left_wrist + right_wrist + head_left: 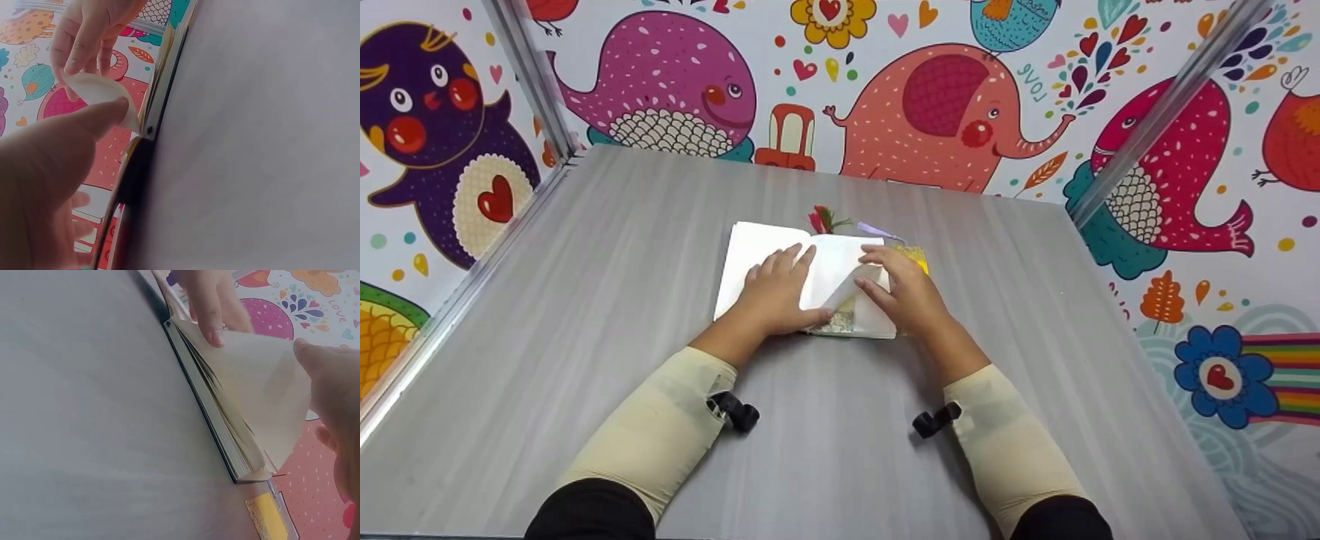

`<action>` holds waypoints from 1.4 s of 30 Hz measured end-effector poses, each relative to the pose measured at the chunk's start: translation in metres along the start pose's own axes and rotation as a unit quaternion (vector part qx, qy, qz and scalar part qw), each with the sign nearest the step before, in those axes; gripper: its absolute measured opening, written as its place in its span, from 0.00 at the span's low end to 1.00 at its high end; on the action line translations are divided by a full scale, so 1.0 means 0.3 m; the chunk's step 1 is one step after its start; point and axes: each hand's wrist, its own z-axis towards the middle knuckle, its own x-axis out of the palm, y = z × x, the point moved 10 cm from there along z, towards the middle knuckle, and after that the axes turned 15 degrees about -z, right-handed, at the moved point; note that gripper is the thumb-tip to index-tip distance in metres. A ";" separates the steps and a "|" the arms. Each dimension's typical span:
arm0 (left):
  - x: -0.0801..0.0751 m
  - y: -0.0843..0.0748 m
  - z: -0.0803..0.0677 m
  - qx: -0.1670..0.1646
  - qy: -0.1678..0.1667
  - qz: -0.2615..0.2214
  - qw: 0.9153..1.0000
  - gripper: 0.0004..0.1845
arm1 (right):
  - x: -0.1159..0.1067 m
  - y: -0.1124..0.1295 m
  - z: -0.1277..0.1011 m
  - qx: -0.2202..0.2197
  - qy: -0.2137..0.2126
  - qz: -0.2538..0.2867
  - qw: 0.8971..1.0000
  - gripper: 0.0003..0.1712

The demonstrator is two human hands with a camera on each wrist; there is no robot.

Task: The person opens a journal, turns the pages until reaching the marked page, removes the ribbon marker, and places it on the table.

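Note:
An open notebook (761, 259) with blank white pages lies on the table. My left hand (776, 296) rests on its left page, fingers spread, the thumb reaching across to the lower edge of the lifted page. With thumb and fingertips, my right hand (907, 292) pinches that page (264, 377), which curves up from the right side. Below the raised page a patterned, glittery patch (838, 322) shows; what it belongs to is partly hidden. A yellow bookmark (267, 517) with a purple tassel (877, 231) lies at the right side, partly behind my right hand.
A red and green tassel (825, 220) sticks out past the notebook's far edge. The grey table (622, 300) is bordered by walls printed with cartoon animals (937, 112). Metal posts (1170, 112) stand at the far corners.

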 end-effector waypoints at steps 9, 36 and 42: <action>-0.073 -0.047 -0.004 0.061 -0.090 0.006 0.994 0.68 | 0.029 -0.083 0.004 0.037 0.038 -0.023 0.998 0.41; -0.132 -0.074 -0.031 0.060 -0.132 0.094 0.985 0.69 | 0.232 -0.091 -0.071 -0.021 0.296 -0.103 0.949 0.46; -0.139 -0.080 -0.034 0.060 -0.131 0.105 0.984 0.68 | 0.233 -0.088 -0.075 -0.027 0.301 -0.097 0.948 0.45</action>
